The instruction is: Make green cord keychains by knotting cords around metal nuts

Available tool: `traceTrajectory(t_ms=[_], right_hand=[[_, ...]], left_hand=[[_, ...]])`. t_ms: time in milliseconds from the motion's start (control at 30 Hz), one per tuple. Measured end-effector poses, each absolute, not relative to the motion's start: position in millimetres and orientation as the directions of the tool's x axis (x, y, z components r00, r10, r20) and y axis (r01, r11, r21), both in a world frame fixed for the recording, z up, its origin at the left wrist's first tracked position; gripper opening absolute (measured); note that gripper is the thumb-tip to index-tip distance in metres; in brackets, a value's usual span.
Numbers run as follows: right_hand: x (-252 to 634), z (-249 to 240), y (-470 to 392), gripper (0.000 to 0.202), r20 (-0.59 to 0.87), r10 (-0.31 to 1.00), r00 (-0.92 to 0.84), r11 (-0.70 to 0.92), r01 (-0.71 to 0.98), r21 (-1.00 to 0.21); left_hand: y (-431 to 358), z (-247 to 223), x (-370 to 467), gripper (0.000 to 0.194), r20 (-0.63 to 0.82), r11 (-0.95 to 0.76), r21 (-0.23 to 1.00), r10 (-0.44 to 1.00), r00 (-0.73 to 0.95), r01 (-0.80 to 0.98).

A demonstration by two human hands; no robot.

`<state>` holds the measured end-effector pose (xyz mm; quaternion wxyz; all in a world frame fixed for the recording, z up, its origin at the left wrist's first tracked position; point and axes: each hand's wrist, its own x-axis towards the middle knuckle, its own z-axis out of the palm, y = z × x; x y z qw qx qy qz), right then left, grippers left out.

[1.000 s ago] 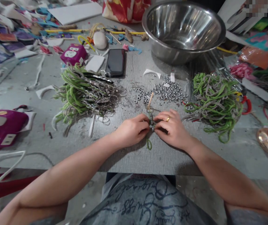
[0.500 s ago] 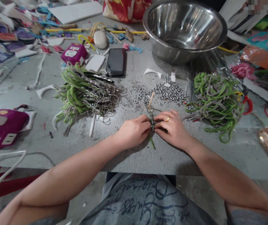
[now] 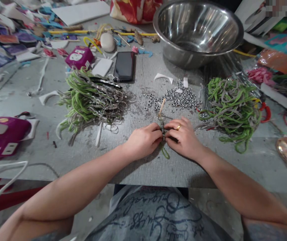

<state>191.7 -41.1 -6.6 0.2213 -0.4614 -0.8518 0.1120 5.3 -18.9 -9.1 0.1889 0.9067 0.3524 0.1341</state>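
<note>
Dim, diffuse light | glare: steel bowl (image 3: 208, 28) | soft shadows: 2 forearms (image 3: 233, 184) | edges stretched | upper-right patch pixelated

Bare left hand (image 3: 145, 140): knuckles up, fingers curled inward, tips partly hidden. Bare right hand (image 3: 185, 136) faces it, fingers bent and slightly spread, tips near the left's. Small gap between hands. Bare left forearm (image 3: 83, 180) and bare right forearm (image 3: 238, 180) angle forward and inward, elbows bent.
</note>
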Motion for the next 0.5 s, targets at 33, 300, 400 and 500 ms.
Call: traceTrajectory(t_ms=[33, 300, 400, 500], right_hand=[[191, -7, -41, 0.011, 0.273, 0.837, -0.475, 0.547, 0.737, -0.396], [197, -5, -40, 0.010, 0.309, 0.843, -0.441, 0.537, 0.724, -0.432], [199, -4, -40, 0.011, 0.324, 0.844, -0.428, 0.534, 0.719, -0.444], [201, -3, -40, 0.011, 0.325, 0.851, -0.413, 0.524, 0.718, -0.459]], left_hand=[[-19, -9, 5, 0.019, 0.110, -0.679, 0.440, 0.690, 0.715, 0.588], [-19, -2, 5, 0.021, 0.057, -0.643, 0.503, 0.692, 0.720, 0.578], [-20, 1, 6, 0.023, 0.031, -0.631, 0.510, 0.694, 0.720, 0.585], [-22, 3, 7, 0.022, 0.038, -0.618, 0.519, 0.707, 0.707, 0.590]])
